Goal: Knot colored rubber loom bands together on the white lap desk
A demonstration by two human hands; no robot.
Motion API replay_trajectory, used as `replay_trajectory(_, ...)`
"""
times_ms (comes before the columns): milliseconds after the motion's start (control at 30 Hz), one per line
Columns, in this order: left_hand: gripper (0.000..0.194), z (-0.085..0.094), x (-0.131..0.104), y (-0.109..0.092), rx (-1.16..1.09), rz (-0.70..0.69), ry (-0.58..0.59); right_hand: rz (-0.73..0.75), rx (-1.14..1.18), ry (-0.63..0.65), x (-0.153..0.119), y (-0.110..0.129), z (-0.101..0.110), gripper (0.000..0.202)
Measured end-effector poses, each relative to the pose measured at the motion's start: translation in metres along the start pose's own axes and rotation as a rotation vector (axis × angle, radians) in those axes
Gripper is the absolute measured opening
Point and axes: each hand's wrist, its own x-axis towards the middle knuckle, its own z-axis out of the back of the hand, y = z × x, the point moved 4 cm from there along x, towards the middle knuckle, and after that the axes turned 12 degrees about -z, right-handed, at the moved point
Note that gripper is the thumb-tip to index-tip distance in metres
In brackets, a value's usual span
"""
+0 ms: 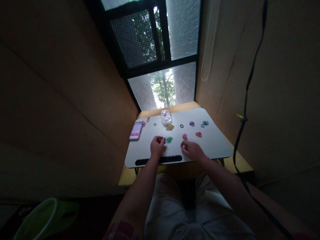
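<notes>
My left hand (158,145) is over the white lap table (210,148), its fingers pinched together just left of a green pile of small bands (169,139). What it holds, if anything, is too small to make out. My right hand (190,149) rests near the table's front, fingers curled together, just below a pink pile (184,136); its grip is hidden. A red pile (198,134) lies to the right. Further back are a yellow pile (170,127), a purple pile (191,123), a blue pile (205,123) and a dark ring (181,126).
A clear plastic container (166,117) stands at the table's back. A phone (136,131) lies at the left edge. The table has a black slot (172,159) in front. A dark strap (246,100) hangs at right; a green bin (47,220) is on the floor.
</notes>
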Motion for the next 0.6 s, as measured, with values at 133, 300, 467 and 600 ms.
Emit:
replay_trajectory(133,0.023,-0.009,-0.008,-0.013,-0.082,0.026,-0.023,-0.025,0.074,0.027,0.008,0.008,-0.01,0.019)
replay_trajectory(300,0.024,-0.029,-0.027,-0.028,-0.178,0.078,0.066,0.031,0.277,0.028,0.006,0.019,-0.019,0.028)
replay_trajectory(467,0.022,-0.031,-0.039,-0.032,-0.08,0.101,0.147,0.094,0.246,-0.075,-0.009,0.018,-0.017,0.029)
replay_trajectory(600,0.024,-0.031,-0.04,-0.03,-0.042,0.054,0.19,0.108,0.278,-0.088,-0.011,0.017,-0.017,0.032)
